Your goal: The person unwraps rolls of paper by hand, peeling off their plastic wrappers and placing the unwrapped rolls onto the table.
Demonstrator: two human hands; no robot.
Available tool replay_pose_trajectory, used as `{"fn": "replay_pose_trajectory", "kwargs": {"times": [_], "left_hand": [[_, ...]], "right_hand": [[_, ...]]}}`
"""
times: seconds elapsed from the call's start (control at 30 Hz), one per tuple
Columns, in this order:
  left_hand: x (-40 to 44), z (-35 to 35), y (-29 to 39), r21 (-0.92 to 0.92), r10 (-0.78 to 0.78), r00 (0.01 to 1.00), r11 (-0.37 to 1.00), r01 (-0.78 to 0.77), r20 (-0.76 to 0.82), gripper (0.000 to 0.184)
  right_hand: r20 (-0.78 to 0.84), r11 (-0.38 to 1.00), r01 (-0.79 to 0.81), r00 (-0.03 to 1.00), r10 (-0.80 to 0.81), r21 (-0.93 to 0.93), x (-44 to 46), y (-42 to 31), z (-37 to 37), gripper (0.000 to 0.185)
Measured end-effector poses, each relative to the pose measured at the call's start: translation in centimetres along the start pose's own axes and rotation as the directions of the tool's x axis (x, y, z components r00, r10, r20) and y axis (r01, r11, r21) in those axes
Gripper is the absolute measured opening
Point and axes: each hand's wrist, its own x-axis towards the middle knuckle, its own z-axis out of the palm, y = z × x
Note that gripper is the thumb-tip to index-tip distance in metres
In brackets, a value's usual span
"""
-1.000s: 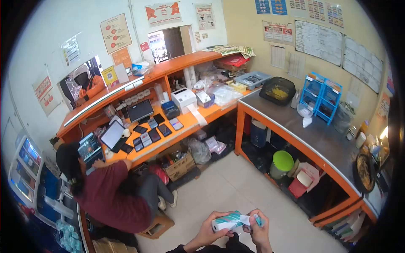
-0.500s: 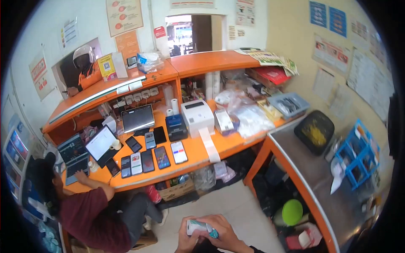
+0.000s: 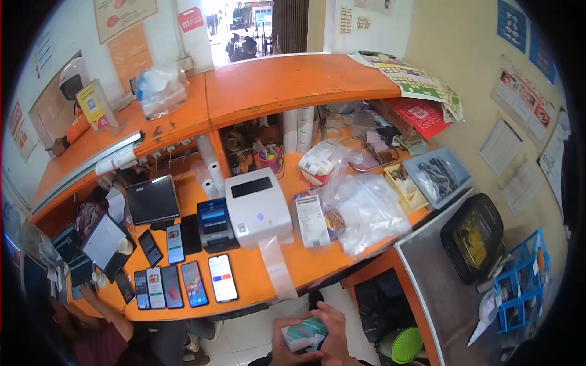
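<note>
At the bottom of the head view, my left hand (image 3: 283, 346) wraps around the white end of a small white and teal pack (image 3: 300, 333). My right hand (image 3: 334, 337) closes over its other end, fingers bent along the top. Its exact kind is unclear. Both hands are in front of the orange desk (image 3: 323, 268), below its edge. The nearest thing on the desk is a paper strip (image 3: 278, 268) that hangs from a white label printer (image 3: 261, 213).
Several phones (image 3: 195, 284) lie left of the printer. Right of it are a printed carton (image 3: 312, 221), clear plastic bags (image 3: 372, 210) and a grey cutlery tray (image 3: 436, 177). A dark side table (image 3: 421, 268) bears a black tray (image 3: 469, 239). A seated person (image 3: 101, 341) types at a laptop.
The view has moved closer to the desk and turned rightward. My hands have turned the pack, so more of its teal face shows; both still hold it.
</note>
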Motion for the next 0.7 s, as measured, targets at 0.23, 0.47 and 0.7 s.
{"fn": "replay_pose_trajectory", "kwargs": {"times": [0.23, 0.47, 0.7], "left_hand": [[11.1, 1.5, -6.8, 0.109, -0.135, 0.944, 0.979, 0.175, -0.301, 0.053], [17.2, 2.9, -7.0, 0.225, -0.116, 0.949, 0.956, 0.186, -0.292, 0.060], [20.1, 4.1, -4.7, 0.289, -0.078, 0.950, 0.942, 0.170, -0.302, 0.059]], "right_hand": [[0.057, 0.952, -0.129, 0.991, 0.117, 0.278, 15.0, 13.5, -6.5, 0.066], [-0.026, 0.763, -0.112, 0.992, 0.123, -0.637, 32.9, 39.1, -7.5, 0.044], [-0.109, 0.827, -0.442, 0.857, 0.504, 0.348, 40.8, 45.8, -1.9, 0.042]]}}
